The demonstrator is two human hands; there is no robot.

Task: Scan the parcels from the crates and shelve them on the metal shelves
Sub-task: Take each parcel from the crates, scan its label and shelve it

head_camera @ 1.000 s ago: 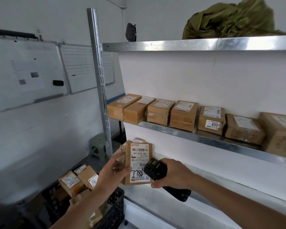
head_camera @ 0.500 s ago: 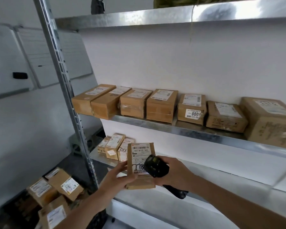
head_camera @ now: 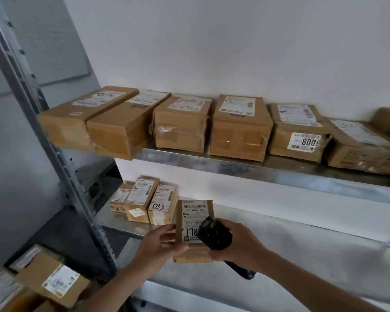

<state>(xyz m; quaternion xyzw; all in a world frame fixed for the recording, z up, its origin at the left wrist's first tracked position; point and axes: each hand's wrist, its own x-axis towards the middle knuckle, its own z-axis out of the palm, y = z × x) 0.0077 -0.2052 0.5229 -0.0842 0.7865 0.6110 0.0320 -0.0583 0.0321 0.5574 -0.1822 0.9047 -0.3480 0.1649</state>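
Mostly grey metal shelves [head_camera: 234,164], white wall [head_camera: 234,41], cardboard parcels [head_camera: 241,129]

row of parcels [head_camera: 241,129] on upper shelf [head_camera: 268,167], 3 small parcels [head_camera: 144,199] on lower shelf [head_camera: 122,224] below-left

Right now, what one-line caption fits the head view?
Left hand holds a labelled parcel upright at the lower metal shelf while the right hand aims a black scanner at it.

left hand [head_camera: 160,243] holds parcel [head_camera: 194,221] | right hand [head_camera: 239,242] grips scanner [head_camera: 214,233]
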